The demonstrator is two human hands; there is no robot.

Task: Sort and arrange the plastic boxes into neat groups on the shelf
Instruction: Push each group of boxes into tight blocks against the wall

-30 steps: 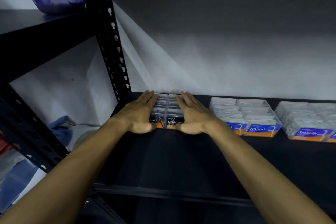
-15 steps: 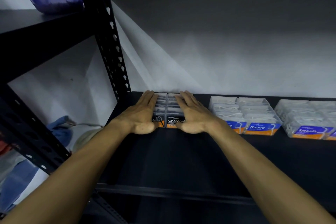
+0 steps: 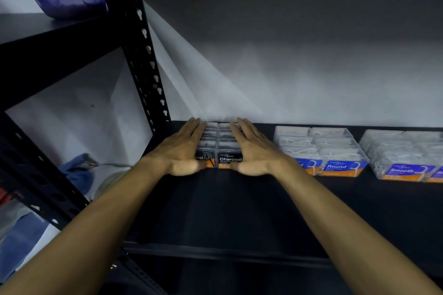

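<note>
On the black shelf [image 3: 227, 211], our left hand [image 3: 183, 151] and right hand [image 3: 251, 151] lie flat with fingers straight, pressing either side of the Charcoal boxes [image 3: 226, 148] between them. Right of those boxes sit the Round boxes [image 3: 333, 148], then the Smooth boxes [image 3: 402, 155].

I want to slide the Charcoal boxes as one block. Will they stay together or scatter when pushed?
Probably together while squeezed: the left hand and right hand flank the Charcoal boxes. They look like small, rigid, likely light plastic, so rows could split once released. Flat bases on the shelf should slide, not tip.
</note>
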